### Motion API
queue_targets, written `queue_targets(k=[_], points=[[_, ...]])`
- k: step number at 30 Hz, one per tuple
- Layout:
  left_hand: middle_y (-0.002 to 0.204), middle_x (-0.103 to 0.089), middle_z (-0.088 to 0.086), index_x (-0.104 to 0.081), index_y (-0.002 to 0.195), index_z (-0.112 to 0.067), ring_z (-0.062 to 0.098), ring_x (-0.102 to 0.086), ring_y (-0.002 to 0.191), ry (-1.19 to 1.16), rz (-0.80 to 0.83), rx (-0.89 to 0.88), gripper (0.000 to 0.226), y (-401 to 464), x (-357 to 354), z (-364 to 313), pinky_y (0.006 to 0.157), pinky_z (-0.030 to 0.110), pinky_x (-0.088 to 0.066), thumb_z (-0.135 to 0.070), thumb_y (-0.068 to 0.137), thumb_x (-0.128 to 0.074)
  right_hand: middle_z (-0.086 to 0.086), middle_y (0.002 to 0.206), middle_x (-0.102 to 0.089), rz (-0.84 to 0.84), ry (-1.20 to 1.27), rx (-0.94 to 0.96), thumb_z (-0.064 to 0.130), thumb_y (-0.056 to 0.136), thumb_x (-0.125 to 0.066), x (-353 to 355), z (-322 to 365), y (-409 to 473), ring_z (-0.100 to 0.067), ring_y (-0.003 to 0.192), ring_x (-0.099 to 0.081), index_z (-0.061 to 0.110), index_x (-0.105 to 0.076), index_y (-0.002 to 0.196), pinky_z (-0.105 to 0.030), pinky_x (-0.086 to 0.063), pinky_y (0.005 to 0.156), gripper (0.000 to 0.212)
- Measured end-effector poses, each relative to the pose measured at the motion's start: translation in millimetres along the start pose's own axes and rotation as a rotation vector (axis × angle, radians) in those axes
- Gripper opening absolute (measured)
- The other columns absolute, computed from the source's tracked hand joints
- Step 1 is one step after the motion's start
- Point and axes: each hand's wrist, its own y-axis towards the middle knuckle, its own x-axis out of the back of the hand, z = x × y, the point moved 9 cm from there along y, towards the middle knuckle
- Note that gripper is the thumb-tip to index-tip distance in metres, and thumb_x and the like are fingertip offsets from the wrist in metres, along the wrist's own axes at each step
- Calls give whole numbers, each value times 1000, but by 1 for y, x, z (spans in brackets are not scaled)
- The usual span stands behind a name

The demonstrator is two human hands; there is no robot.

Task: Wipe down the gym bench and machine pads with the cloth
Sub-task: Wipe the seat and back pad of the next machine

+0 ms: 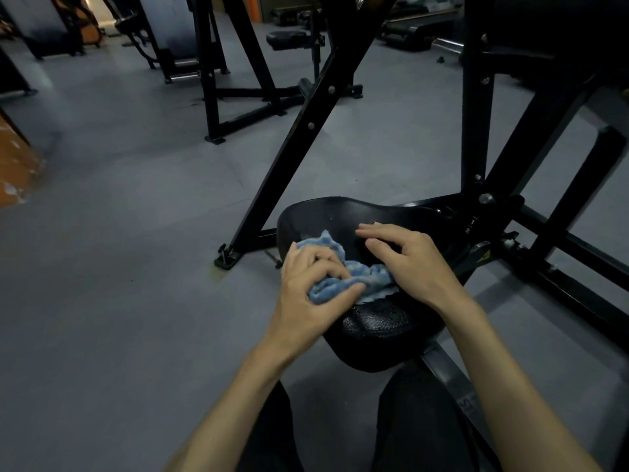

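Observation:
A black padded machine seat sits low in front of me, its surface worn and cracked near the front. A crumpled light-blue cloth lies on the seat's left half. My left hand grips the cloth, fingers curled over it and thumb pinching its lower fold. My right hand rests on the seat just right of the cloth, fingers spread and lightly bent, its heel touching the cloth's right end.
The black steel machine frame rises behind the seat, with an upright post at right. A second black pad and other machines stand farther back on the grey floor. My dark-trousered legs fill the bottom.

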Motion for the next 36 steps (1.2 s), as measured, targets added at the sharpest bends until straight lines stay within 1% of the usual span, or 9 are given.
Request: queue_targets(k=[3,7,11,15,21,25,30,33,36], points=[[99,-60,-11,-66,84,-15,11,-54,110,10,-51,18,22,19,11,23,109,55,-36,-35,88,-73,18,130,-67,-7,-16,22,41,90,-55,0,3,1,-2,133,-52,32,-75,118,-46,-34,119,35],[109,-56,-28,-71,94,-18,9,-50,118,28,-110,88,21,39,19,47,105,46,-39,-37,89,-62,19,130,-67,-8,-45,31,37,91,-56,0,5,0,-2,133,-52,34,-74,119,-46,-35,118,33],[115,-64,-12,-75,95,-16,7,-46,130,-34,-125,119,23,31,17,47,117,45,-34,-29,88,-57,19,131,-66,-14,-88,43,37,92,-56,0,5,-1,-3,133,-52,35,-74,118,-46,-38,116,32],[114,-60,-11,-73,98,-25,12,-49,127,-13,-42,12,15,5,7,19,113,53,-35,-32,94,-62,18,132,-65,-17,-110,44,31,93,-60,0,6,1,-5,131,-54,32,-75,117,-46,-40,114,28],[116,-62,-2,-66,102,-36,19,-49,127,-37,4,-11,12,17,10,31,112,22,-25,-31,95,-58,13,135,-65,-11,-154,61,25,96,-61,-3,8,0,-10,133,-53,28,-74,121,-46,-38,116,28],[128,-59,-3,-66,105,-34,1,-43,133,-47,-33,82,17,35,17,61,115,24,-30,-36,95,-53,12,135,-65,-20,-183,62,28,95,-60,-3,10,0,-10,133,-55,28,-74,119,-46,-38,116,28],[130,-57,-12,-68,103,-32,16,-37,146,-67,-101,220,22,34,16,62,121,28,-27,-43,89,-55,13,137,-64,-19,-208,40,25,96,-62,-2,10,-1,-10,133,-54,28,-74,120,-45,-39,115,27],[120,-58,-23,-68,97,-30,13,-41,142,-62,-64,136,15,18,12,40,121,28,-27,-32,87,-59,11,136,-64,-28,-206,43,27,94,-60,-2,11,-2,-11,132,-55,27,-74,119,-47,-39,115,29],[119,-58,-18,-70,98,-27,14,-45,136,-74,0,45,13,5,9,26,118,26,-28,-24,89,-61,11,137,-64,-27,-211,35,23,97,-62,-1,11,-2,-9,132,-54,28,-74,120,-46,-37,116,27]])
